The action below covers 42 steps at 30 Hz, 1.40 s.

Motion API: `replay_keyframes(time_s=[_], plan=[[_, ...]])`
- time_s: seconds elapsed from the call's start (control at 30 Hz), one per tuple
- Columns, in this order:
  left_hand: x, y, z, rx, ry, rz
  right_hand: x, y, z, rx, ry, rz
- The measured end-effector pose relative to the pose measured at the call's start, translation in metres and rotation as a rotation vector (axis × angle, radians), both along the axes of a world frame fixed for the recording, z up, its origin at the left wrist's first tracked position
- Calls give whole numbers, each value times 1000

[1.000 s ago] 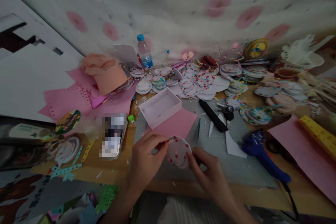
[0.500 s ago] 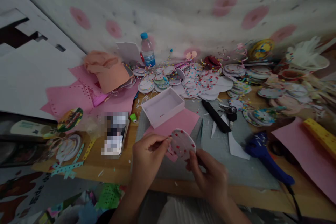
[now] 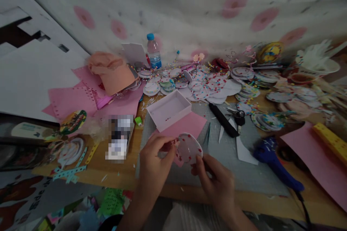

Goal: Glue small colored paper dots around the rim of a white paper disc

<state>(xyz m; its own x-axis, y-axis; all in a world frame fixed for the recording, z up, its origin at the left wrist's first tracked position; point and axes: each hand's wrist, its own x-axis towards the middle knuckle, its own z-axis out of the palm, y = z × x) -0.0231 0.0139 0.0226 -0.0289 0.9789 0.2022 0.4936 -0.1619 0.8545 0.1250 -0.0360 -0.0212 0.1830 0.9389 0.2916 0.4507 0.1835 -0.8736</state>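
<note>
In the head view, a round white disc [image 3: 187, 148] with small red pieces along its rim is held above the cutting mat [image 3: 217, 173], tilted toward me. My right hand [image 3: 217, 180] grips its lower right edge between thumb and fingers. At the left edge, my left hand [image 3: 157, 158] is closed in a pinch on the rim, where several red bits show. Whether a loose bit sits between those fingertips I cannot make out. Just beyond the disc lies pink paper [image 3: 192, 124], partly under an open white box [image 3: 169, 110] with a few red bits inside.
A black-handled tool [image 3: 222, 120], scissors [image 3: 235, 112] and a blue glue gun [image 3: 278, 164] lie to the right. Many decorated discs [image 3: 197, 86] pile up behind, near a water bottle [image 3: 154, 52]. Left are a phone [image 3: 120, 137] and pink sheets [image 3: 70, 101].
My left hand has shifted slightly right, its fingers bending differently at the disc's edge. The red pieces on the disc show in a different arrangement. My right hand keeps its grip.
</note>
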Motion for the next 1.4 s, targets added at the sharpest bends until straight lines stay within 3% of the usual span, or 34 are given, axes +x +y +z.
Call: replay_keyframes(time_s=[0.2,0.43,0.57,0.7,0.87,1.03,1.23,1.4], plan=[[-3,-2,-3,38,142,-76,-3,-2,-7,-85,61,51],[-7,2,-17,-60,312,-141,1,2,-19,-294,-4,286],[-4,2,-30,-121,419,-249,11,5,-25,-269,-88,176],[-12,0,-35,-78,336,-303,19,9,-30,-220,-60,190],[-39,-4,-37,-31,215,-178,18,15,-31,-265,-15,229],[-42,-9,-48,-234,61,-87,8,26,-34,-374,-13,294],[-29,-2,-60,-483,-223,-73,-1,36,-38,-375,-4,290],[-34,-2,-60,-541,-307,-108,-3,37,-38,-400,37,285]])
